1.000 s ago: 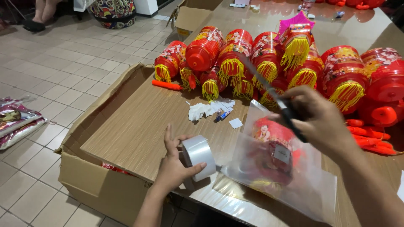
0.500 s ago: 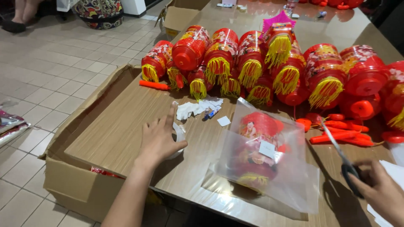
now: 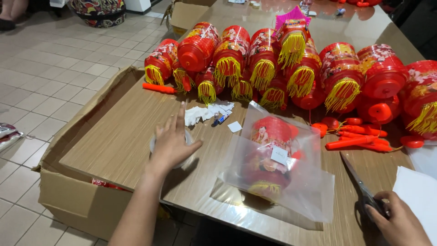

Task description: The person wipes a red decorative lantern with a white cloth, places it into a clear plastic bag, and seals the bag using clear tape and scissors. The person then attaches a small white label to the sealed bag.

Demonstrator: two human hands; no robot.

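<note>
From above the table, the left hand (image 3: 172,142) lies flat with fingers spread over a roll of clear tape (image 3: 186,136), pressing it onto the wooden table (image 3: 123,132) near the front edge. The right hand (image 3: 397,218) at the lower right is closed around the handle of the scissors (image 3: 359,184), whose blade points up the table. Between the hands lies a red lantern in a clear plastic bag (image 3: 273,168). Behind stands a row of red lanterns with yellow tassels (image 3: 273,64). An open cardboard box (image 3: 77,200) sits against the table's left side.
</note>
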